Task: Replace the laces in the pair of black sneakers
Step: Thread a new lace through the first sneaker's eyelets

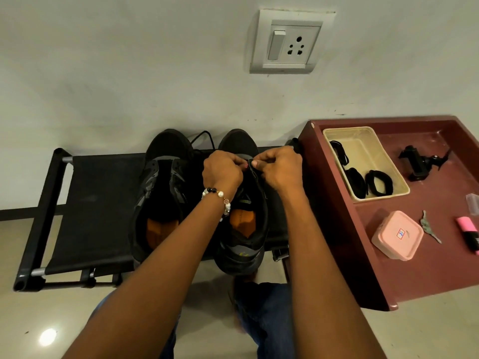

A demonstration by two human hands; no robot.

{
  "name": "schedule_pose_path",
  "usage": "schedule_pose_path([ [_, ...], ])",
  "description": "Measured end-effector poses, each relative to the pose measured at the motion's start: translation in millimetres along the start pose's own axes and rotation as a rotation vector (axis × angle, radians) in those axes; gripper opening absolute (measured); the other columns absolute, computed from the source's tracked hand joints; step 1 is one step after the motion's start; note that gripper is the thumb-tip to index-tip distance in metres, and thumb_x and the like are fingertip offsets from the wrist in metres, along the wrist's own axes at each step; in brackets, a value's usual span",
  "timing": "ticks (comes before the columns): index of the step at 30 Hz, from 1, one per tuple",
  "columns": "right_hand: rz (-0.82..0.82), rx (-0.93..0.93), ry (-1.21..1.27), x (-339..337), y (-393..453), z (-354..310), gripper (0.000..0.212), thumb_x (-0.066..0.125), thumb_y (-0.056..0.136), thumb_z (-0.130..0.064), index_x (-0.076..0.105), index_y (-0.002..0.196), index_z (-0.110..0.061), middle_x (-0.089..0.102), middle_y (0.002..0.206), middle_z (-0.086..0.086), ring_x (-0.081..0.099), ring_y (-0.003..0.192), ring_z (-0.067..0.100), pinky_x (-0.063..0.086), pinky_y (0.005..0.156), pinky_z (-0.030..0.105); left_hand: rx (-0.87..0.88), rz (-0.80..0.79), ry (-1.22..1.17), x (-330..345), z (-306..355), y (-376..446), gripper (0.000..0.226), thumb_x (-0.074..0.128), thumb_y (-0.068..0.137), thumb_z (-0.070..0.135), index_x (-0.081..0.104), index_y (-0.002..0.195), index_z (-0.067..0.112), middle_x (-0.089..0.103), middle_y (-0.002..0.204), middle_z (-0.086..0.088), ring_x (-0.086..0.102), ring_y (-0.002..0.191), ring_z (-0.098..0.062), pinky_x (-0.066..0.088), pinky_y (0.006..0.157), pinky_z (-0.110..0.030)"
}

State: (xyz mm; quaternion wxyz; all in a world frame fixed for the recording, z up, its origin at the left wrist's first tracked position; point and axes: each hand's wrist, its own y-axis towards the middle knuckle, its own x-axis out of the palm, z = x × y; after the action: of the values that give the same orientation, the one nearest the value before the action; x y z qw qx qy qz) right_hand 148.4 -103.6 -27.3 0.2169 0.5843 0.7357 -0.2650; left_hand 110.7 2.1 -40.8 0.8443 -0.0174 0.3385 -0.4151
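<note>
From my feed: L hand [222, 172] & R hand [278, 170] both curled tight, fingertips pinching at the right sneaker [243, 229] eyelets; can't make out the lace. Left sneaker [160, 203] just beside L knuckles, on the black rack [98, 208].

Dim, even indoor light with a lamp glare spot on the floor [48, 336], soft focus, and wide-angle bending at the edges.

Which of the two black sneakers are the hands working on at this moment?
The right sneaker, the one nearer the maroon table. Both the left hand and right hand pinch at its tongue area; the left sneaker lies untouched.
</note>
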Motion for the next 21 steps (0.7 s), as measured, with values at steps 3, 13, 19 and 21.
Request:
schedule_pose_path([
  [3,0.038,0.005,-0.037,3,-1,0,0.005,0.077,0.082,-0.02,0.078,0.087,-0.017,0.074,0.084,0.002,0.069,0.084,0.016,0.057,0.082,0.034,0.013,-0.003,-0.032,1,-1,-2,0.01,0.07,0.088,0.018,0.076,0.082,0.024,0.071,0.096,0.003,0.061,0.079,-0.013,0.047,0.058,-0.023],
  [13,0.093,0.05,-0.106,11,0,-2,0.014,0.069,0.087,-0.03,0.072,0.078,-0.02,0.071,0.092,0.006,0.067,0.087,0.028,0.056,0.075,0.039,0.0,-0.091,0.004,0,6,3,0.012,0.066,0.092,0.023,0.076,0.095,0.017,0.07,0.1,-0.004,0.062,0.081,-0.019,0.051,0.062,-0.03],
  [19,-0.068,0.079,-0.228,14,6,-6,0.022,0.05,0.094,-0.024,0.054,0.079,-0.008,0.063,0.101,0.017,0.06,0.091,0.036,0.039,0.068,0.033,0.025,-0.296,-0.074,-14,7,5,0.011,0.066,0.091,0.017,0.075,0.095,0.012,0.069,0.101,-0.004,0.06,0.098,-0.016,0.05,0.087,-0.029],
  [21,-0.045,0.134,-0.117,12,8,-4,0.022,0.048,0.094,-0.022,0.054,0.08,-0.007,0.062,0.097,0.015,0.058,0.091,0.032,0.045,0.073,0.035,0.037,-0.29,-0.141,-18,6,1,0.005,0.071,0.086,0.011,0.074,0.086,0.015,0.069,0.096,-0.002,0.061,0.1,-0.016,0.05,0.09,-0.028],
])
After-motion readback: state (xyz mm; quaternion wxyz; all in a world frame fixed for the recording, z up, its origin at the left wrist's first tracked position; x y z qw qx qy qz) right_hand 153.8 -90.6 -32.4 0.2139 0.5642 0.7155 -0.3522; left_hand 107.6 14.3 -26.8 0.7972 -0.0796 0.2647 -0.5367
